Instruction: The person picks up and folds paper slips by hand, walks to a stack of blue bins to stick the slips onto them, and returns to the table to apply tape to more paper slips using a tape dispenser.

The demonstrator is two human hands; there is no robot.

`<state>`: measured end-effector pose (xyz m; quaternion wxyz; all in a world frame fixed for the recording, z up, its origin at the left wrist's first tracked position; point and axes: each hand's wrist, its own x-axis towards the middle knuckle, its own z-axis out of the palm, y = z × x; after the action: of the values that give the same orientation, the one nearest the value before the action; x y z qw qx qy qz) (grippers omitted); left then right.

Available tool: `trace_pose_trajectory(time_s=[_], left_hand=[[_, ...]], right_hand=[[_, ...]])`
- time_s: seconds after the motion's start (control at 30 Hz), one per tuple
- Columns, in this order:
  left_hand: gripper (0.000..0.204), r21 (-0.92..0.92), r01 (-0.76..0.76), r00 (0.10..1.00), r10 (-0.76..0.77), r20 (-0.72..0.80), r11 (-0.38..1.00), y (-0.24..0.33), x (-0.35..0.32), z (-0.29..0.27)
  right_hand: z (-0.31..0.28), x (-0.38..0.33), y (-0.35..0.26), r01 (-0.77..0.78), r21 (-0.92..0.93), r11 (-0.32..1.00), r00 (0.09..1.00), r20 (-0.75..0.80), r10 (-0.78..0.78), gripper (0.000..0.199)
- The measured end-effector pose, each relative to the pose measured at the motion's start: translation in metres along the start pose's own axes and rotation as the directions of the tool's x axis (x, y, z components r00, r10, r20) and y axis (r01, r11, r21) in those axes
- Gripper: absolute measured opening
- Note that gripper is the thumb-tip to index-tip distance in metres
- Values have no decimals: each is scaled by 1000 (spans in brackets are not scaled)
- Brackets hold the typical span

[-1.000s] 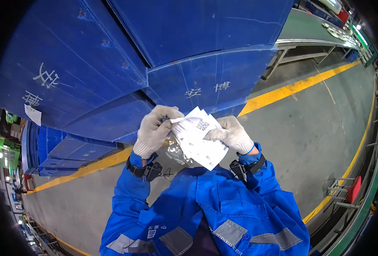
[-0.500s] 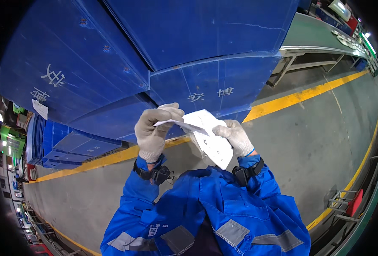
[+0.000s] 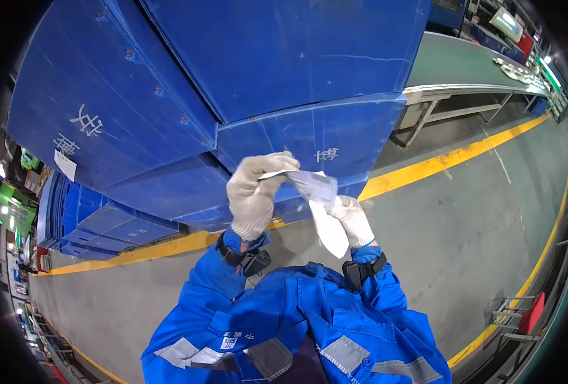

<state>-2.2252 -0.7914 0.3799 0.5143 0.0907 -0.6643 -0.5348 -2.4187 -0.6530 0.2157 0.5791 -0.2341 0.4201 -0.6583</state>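
Between the pinched fingers of the white-knit-gloved left hand (image 3: pixel 255 192) bends a thin white paper sheet (image 3: pixel 315 187); the likewise gloved right hand (image 3: pixel 353 221), fingers closed, grips white paper (image 3: pixel 330 233) beside them. Parting sheets seems underway; the next move calls for a light pinch.

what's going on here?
A person in a blue jacket and pale gloves is handling white paper. The left hand pinches one end, while the right hand grips it at the other side. The paper is bent between them, with part hanging below the right hand; the number of sheets is unclear. Large blue boxes stand just ahead, and a yellow floor line runs past them.
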Motion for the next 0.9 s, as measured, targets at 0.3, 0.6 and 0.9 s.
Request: trace_pose_trajectory(time_s=[0.3,0.6,0.9], left_hand=[[19,306,-151,848,282,-449,940,53,115,-19],[27,534,-278,776,514,-366,799,8,210,-9],[39,838,-466,560,828,31,284,-6,233,-37]], right_hand=[[-59,-41,45,-62,-192,979,936,-353,-10,38],[-83,-53,30,96,-163,982,835,-524,-169,35],[-85,-61,33,173,-141,975,793,-567,-223,29]])
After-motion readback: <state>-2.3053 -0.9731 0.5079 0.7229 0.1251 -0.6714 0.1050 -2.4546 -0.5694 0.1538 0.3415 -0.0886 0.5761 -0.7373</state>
